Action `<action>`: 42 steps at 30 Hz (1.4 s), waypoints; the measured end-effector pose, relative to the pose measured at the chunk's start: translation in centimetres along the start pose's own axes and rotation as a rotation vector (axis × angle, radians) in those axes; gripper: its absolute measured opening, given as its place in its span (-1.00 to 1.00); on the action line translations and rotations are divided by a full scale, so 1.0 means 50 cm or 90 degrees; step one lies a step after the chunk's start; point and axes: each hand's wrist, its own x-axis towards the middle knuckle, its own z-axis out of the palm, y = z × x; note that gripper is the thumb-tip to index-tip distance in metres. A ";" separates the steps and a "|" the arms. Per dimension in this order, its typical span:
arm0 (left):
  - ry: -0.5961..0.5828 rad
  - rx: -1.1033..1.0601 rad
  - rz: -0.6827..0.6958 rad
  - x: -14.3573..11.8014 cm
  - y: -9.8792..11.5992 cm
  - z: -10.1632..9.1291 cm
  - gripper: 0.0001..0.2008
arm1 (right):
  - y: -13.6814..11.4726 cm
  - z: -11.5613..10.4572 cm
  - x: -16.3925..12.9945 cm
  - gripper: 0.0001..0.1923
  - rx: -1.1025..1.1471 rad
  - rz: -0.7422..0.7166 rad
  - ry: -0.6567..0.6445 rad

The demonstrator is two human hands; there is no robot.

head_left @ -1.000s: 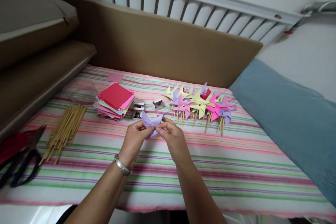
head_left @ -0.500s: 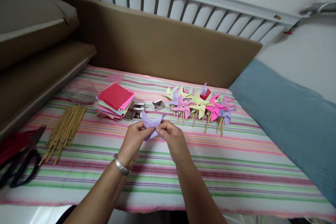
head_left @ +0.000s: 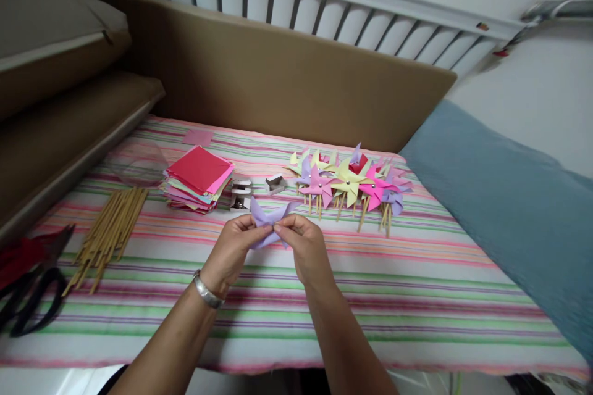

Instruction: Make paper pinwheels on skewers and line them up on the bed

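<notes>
Lilac paper (head_left: 269,221), folded into pointed flaps, sits pinched between both your hands above the striped cloth (head_left: 417,296) on the worktop. Your left hand (head_left: 234,250) has its grip clenched on the paper's left side, and your right hand (head_left: 303,247) grasps the right side with thumb and fingertips. Behind the paper lie finished pinwheels (head_left: 349,184) on sticks, a stack of coloured squares (head_left: 198,178) and two small metal pieces (head_left: 241,194). Bamboo sticks (head_left: 111,231) and black scissors (head_left: 28,302) lie off to your left.
</notes>
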 end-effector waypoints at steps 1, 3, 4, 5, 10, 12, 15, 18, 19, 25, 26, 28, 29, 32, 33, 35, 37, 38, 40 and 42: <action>0.003 0.002 -0.002 0.001 0.000 0.000 -0.84 | 0.000 0.000 0.000 -0.90 0.001 0.001 0.001; 0.008 0.005 -0.002 0.002 -0.001 -0.002 -0.83 | 0.002 -0.001 -0.001 -0.90 -0.003 0.000 0.005; 0.008 0.006 -0.001 0.003 -0.002 -0.003 -0.82 | 0.003 -0.001 -0.001 -0.90 -0.006 -0.001 0.007; 0.008 0.007 -0.001 0.004 -0.003 -0.004 -0.82 | 0.004 -0.002 -0.001 -0.90 -0.007 -0.002 0.008; 0.012 0.000 -0.007 0.003 -0.006 -0.006 -0.84 | 0.006 -0.002 -0.001 -0.90 0.005 -0.005 0.005; 0.011 -0.009 -0.008 0.003 -0.004 -0.005 -0.85 | 0.005 -0.002 -0.001 -0.90 0.013 -0.005 0.004; 0.008 -0.026 -0.009 0.003 -0.002 -0.003 -0.85 | 0.004 -0.002 -0.002 -0.89 0.025 -0.005 0.002; 0.002 -0.033 -0.010 0.002 -0.002 -0.002 -0.84 | 0.005 -0.003 -0.003 -0.89 0.020 -0.008 -0.002; 0.000 -0.034 -0.011 0.002 -0.002 -0.002 -0.84 | 0.005 -0.003 -0.003 -0.89 0.015 -0.008 -0.003; -0.004 -0.034 -0.004 -0.002 -0.001 -0.002 -0.84 | 0.005 -0.003 -0.004 -0.89 -0.006 -0.004 0.001; -0.006 -0.034 -0.006 -0.002 0.000 -0.002 -0.85 | 0.005 -0.002 -0.004 -0.89 -0.010 -0.004 0.002; -0.008 -0.035 -0.007 -0.003 0.000 -0.002 -0.85 | 0.005 -0.001 -0.004 -0.89 -0.018 -0.006 0.004; -0.007 -0.036 -0.006 -0.003 0.000 -0.001 -0.85 | 0.004 -0.001 -0.004 -0.88 -0.021 -0.006 0.007; -0.001 -0.032 -0.002 -0.002 0.000 -0.002 -0.85 | 0.004 0.000 -0.004 -0.88 -0.035 -0.003 0.015; 0.002 -0.029 -0.001 -0.002 0.000 -0.003 -0.84 | 0.004 0.000 -0.004 -0.88 -0.043 -0.007 0.015; 0.005 -0.027 0.003 -0.001 0.001 -0.005 -0.84 | 0.004 0.001 -0.003 -0.88 -0.062 -0.021 0.006; -0.001 -0.034 0.002 -0.001 0.003 -0.006 -0.83 | 0.004 0.003 -0.003 -0.89 -0.073 -0.036 -0.011; -0.008 -0.039 -0.001 -0.001 0.003 -0.006 -0.81 | 0.003 0.005 -0.003 -0.90 -0.074 -0.040 -0.018; -0.023 -0.039 -0.008 -0.001 0.005 -0.008 -0.78 | -0.003 0.009 -0.006 -0.89 -0.079 -0.050 -0.027; -0.024 -0.017 -0.006 0.001 0.008 -0.015 -0.79 | -0.013 0.010 -0.010 -0.88 -0.099 -0.069 -0.042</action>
